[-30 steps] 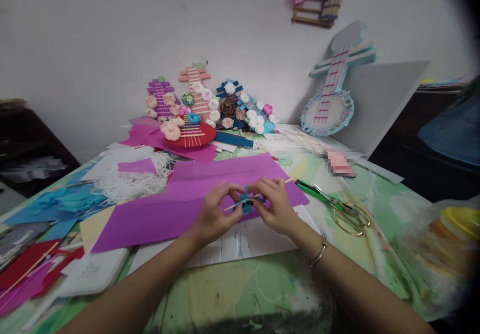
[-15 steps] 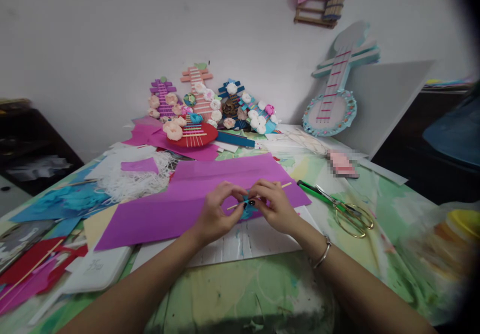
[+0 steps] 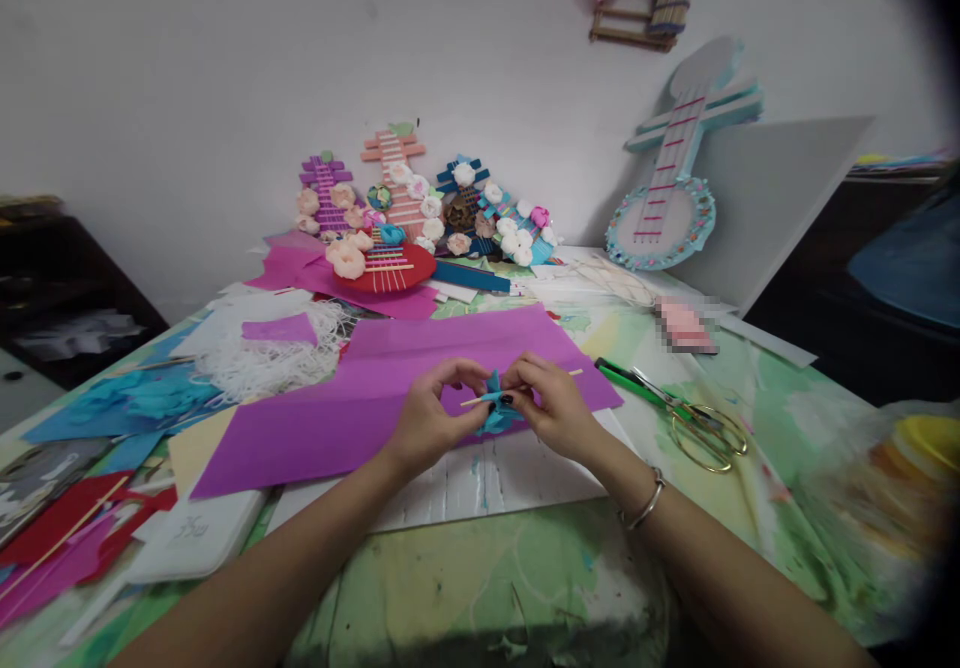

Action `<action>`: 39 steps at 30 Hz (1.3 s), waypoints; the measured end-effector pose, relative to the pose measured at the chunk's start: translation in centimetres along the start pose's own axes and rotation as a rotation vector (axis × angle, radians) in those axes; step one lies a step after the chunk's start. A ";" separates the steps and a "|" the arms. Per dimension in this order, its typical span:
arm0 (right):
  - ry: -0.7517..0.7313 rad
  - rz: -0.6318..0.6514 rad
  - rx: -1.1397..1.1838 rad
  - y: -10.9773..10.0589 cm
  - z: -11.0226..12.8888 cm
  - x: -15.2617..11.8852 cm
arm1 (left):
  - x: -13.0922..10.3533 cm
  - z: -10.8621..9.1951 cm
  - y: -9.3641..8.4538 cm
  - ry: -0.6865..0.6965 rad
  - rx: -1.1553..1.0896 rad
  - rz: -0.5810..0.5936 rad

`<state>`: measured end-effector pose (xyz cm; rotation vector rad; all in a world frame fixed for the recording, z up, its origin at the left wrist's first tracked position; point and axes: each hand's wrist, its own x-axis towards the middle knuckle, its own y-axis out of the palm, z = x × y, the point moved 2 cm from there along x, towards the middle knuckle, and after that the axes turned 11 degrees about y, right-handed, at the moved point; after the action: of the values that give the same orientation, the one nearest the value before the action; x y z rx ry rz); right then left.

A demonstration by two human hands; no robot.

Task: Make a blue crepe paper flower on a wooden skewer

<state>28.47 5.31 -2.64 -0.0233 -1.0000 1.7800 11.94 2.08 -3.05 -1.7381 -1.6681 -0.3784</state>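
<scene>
Left hand: we see our left hand point(image 3: 429, 418) curled, thumb and forefinger pressed together on the small blue crepe-paper flower point(image 3: 496, 410).
Right hand: our right hand point(image 3: 550, 406) is also closed, its fingertips pinching the same flower and the thin wooden stick point(image 3: 525, 385) that runs through it.
Flower's place: it sits between our two hands, just above the large purple paper sheet point(image 3: 352, 410) and the white board point(image 3: 480, 483), near the middle of the paint-stained green table point(image 3: 465, 588).
Stick's axis: its long axis runs left to right, the right end tipped slightly far, poking out past our right fingers.
Around us: green-handled scissors with gold loops point(image 3: 675, 410) lie right of our right hand, well apart.
Far side: small decorated paper guitars point(image 3: 405, 218) stand against the wall; white shredded string point(image 3: 277, 353) lies far left.
In the way: we see nothing between our hands and the flower.
</scene>
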 end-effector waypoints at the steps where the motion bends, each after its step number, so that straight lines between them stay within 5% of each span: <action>1: -0.002 0.002 0.004 0.0 0.0 0.0 | 0.0 0.2 0.0 -0.013 -0.035 0.001; 19: 0.010 -0.047 -0.012 -0.1 0.2 0.0 | 0.1 0.5 0.1 -0.101 -0.188 0.008; 39: 0.007 -0.051 -0.063 0.2 0.1 -0.1 | 0.0 0.4 0.0 -0.064 -0.030 0.035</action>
<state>28.36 5.13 -2.77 -0.0427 -1.0429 1.7004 11.84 2.32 -3.31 -1.8163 -1.6826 -0.3365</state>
